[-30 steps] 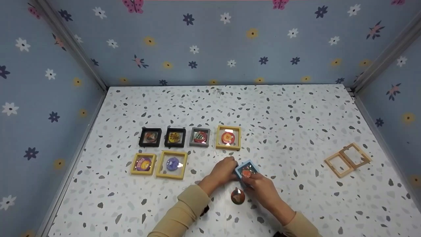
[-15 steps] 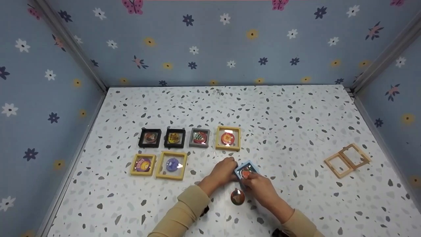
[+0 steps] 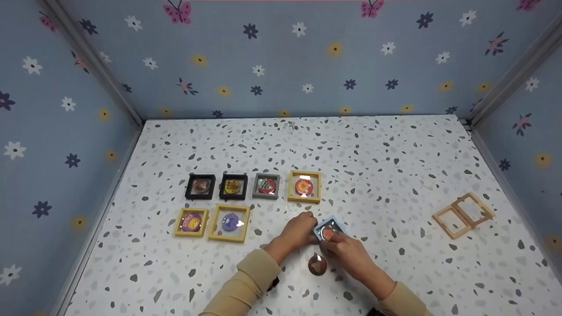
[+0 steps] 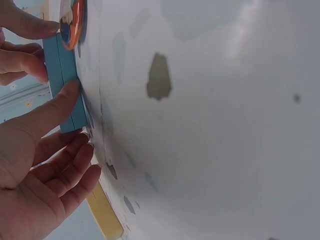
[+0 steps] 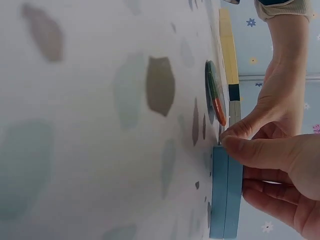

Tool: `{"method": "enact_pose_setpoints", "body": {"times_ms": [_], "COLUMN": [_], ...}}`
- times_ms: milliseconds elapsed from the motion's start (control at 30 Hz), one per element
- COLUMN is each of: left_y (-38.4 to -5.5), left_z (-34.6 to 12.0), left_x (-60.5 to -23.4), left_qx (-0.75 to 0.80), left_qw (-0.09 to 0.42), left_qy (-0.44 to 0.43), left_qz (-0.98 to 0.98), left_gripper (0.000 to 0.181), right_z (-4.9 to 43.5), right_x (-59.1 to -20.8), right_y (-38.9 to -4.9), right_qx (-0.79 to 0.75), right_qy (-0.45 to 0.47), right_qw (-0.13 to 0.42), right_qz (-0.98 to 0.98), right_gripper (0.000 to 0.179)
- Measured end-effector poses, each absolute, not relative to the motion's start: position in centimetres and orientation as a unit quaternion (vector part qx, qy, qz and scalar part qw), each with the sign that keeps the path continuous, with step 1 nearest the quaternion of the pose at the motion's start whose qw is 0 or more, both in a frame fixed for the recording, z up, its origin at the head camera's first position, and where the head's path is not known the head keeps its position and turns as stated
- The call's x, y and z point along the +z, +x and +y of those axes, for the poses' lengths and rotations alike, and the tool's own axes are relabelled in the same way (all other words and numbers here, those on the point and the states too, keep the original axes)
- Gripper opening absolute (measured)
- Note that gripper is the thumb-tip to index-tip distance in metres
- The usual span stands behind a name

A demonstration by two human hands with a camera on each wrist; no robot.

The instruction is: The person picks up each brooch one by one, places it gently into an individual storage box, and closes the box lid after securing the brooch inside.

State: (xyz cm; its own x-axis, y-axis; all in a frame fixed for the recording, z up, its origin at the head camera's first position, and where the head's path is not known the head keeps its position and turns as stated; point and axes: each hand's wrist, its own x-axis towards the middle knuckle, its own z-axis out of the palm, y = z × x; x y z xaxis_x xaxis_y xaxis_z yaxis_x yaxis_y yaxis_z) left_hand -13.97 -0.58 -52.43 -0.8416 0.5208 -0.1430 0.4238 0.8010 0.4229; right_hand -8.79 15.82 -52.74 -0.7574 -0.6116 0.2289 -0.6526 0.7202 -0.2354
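A small blue display frame [image 3: 323, 223] lies flat on the table, both halves together in the wrist views. Behind its clear film shows a reddish round badge [image 3: 326, 233]. My left hand [image 3: 299, 231] holds the frame's left corner, with the thumb [image 4: 70, 92] on its side and the fingers past the corner. From the right, my right hand [image 3: 352, 253] has its thumb at the near edge [image 5: 232, 144] and curled fingers over the top face, covering part of it. A loose round badge [image 3: 317, 265] with a brown picture lies just in front of the frame.
To the left and behind stand two black frames [image 3: 200, 197], a grey frame [image 3: 266, 196] and several yellow frames [image 3: 304, 200], each with a round badge inside. A wooden frame [image 3: 472, 224] lies unfolded at the right. Flower-patterned walls [image 3: 290, 57] enclose the table.
The right thumb and fingers shift slightly on the blue frame's top. The left hand, the loose badge and the other frames stay put; the head view tips up a little.
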Motion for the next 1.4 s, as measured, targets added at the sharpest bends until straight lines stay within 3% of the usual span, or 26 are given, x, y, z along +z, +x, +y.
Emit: {"method": "enact_pose_setpoints", "body": {"times_ms": [167,400,1000,1167,1400], "left_y": [-13.8,-13.3,-12.5,-12.7,-12.3], "left_z": [-0.6,-0.7,-0.6,-0.6,-0.2], "left_x": [-52.3,-51.6,-51.9,-52.9,-51.8], "left_qx": [0.187,0.176,0.114,0.096,0.041], "left_qw": [0.122,0.074,-0.017,-0.022,0.013], "left_qy": [0.262,0.298,0.466,0.488,0.473], "left_qz": [0.939,0.935,0.877,0.867,0.880], "left_gripper": [0.032,0.039,0.021,0.018,0.022], "right_z": [16.4,17.9,26.1,29.6,33.9], "right_x": [-52.6,-51.4,-48.5,-47.2,-45.7], "right_y": [-8.5,-8.6,-11.4,-12.4,-13.1], "right_qx": [0.191,0.238,0.243,0.224,0.200], "right_qy": [0.346,0.306,0.183,0.140,0.089], "right_qw": [0.042,0.012,0.139,0.159,0.163], "right_qz": [-0.917,-0.922,-0.942,-0.951,-0.962], "right_gripper": [0.023,0.027,0.032,0.035,0.039]}}
